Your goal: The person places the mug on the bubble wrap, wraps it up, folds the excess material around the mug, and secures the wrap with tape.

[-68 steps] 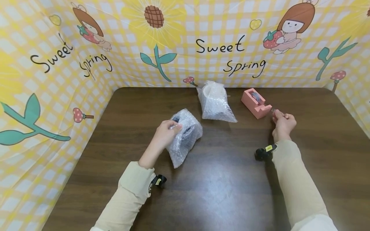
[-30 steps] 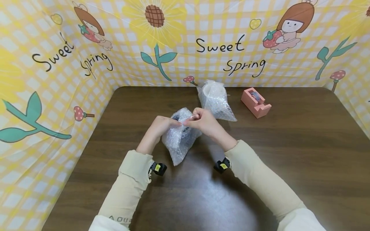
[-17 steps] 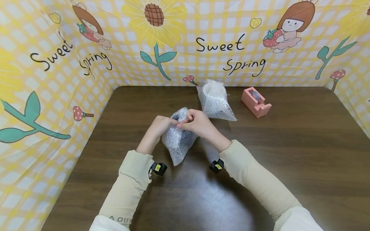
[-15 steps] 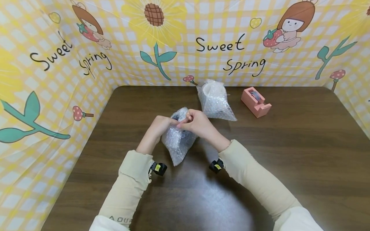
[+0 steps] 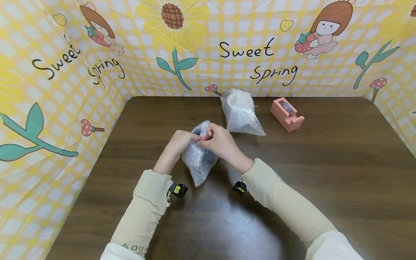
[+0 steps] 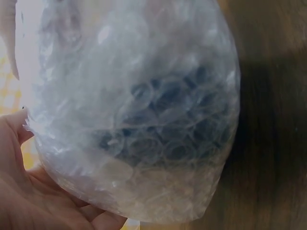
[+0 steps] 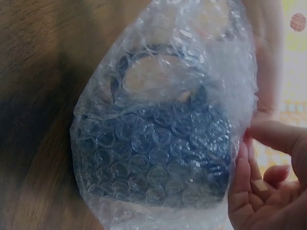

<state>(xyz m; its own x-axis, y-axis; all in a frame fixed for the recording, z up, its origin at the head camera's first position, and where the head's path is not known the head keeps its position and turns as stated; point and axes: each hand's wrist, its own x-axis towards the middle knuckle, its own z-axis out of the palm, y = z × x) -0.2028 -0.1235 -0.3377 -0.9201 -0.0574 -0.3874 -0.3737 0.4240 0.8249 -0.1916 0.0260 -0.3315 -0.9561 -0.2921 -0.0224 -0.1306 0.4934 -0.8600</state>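
Observation:
A package in clear bubble wrap (image 5: 201,159) stands on the table, with a dark blue thing inside; through the wrap in the right wrist view a dark loop like a cup handle (image 7: 156,50) shows above a blue body. My left hand (image 5: 180,144) holds the package from its left side, thumb tip at the top fold; in the left wrist view its fingers (image 6: 67,201) curl behind the wrap. My right hand (image 5: 222,142) has thumb and forefinger pinched together at that same fold, beside the left thumb. The clear tape they pinch is mostly hidden.
A second bubble-wrapped package with a white round thing inside (image 5: 242,112) stands behind, at the table's back edge. Right of it sits a pink tape dispenser (image 5: 287,115). A yellow checked cloth (image 5: 208,65) hangs behind the brown table (image 5: 341,162).
My right hand has come from the tape dispenser left to the package's top, then shifted slightly further left along the fold. My left hand has stayed on the package.

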